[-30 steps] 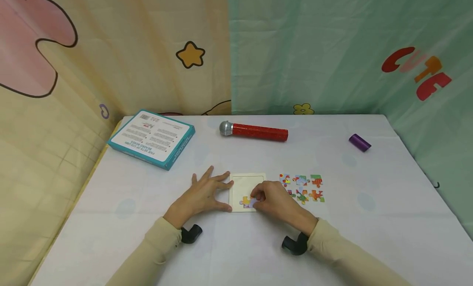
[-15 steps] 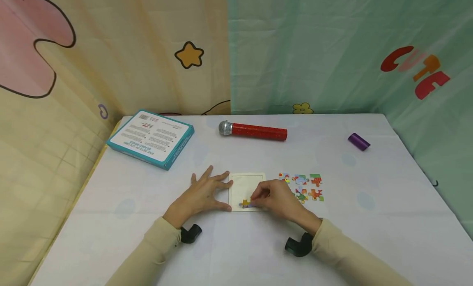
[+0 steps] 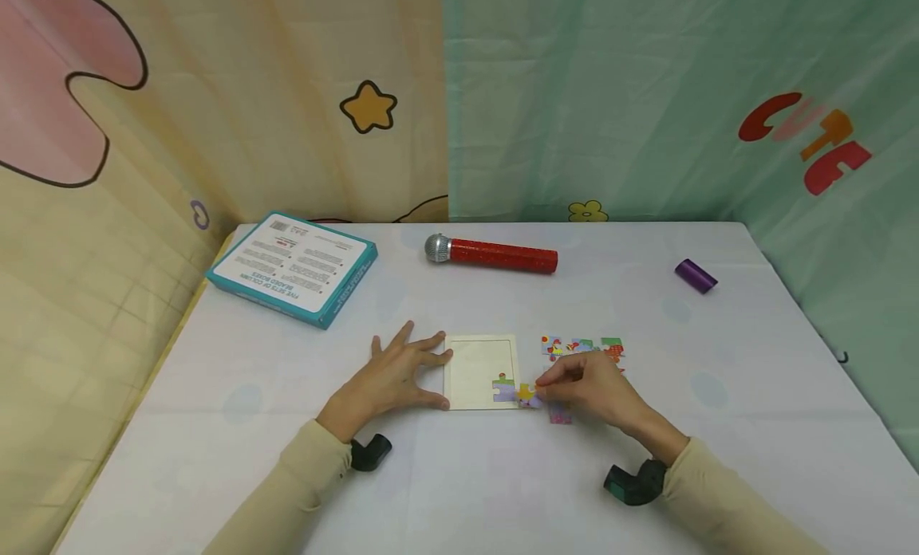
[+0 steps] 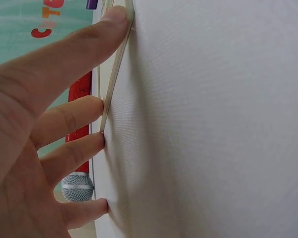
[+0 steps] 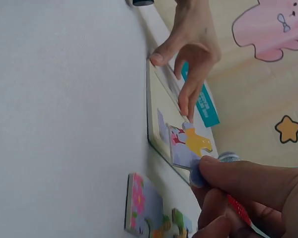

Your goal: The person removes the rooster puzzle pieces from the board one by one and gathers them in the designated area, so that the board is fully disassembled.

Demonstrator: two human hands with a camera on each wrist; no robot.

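Observation:
My left hand [image 3: 388, 383] has its fingers spread, with thumb and fingertips touching the left edge of a cream wooden puzzle tray [image 3: 470, 368]. Between thumb and fingers, my right hand [image 3: 599, 389] pinches a yellow and lilac jigsaw piece [image 5: 186, 144], just over the tray's lower right edge. One green and lilac piece [image 3: 504, 391] lies inside the tray at its lower right. Beneath the right hand is a pink and lilac piece [image 5: 141, 203] on the table. More loose pieces [image 3: 556, 345] lie right of the tray, partly hidden by the hand.
A red microphone [image 3: 502, 256] lies toward the back of the white table [image 3: 431, 491]. At the back left is a teal and white box [image 3: 290, 268], and a small purple cylinder [image 3: 696, 276] lies at the right. Printed curtains hang behind.
The right hand has lifted the yellow and lilac piece from the tray's lower part and carried it rightward, uncovering the green and lilac piece. The left hand has stayed put.

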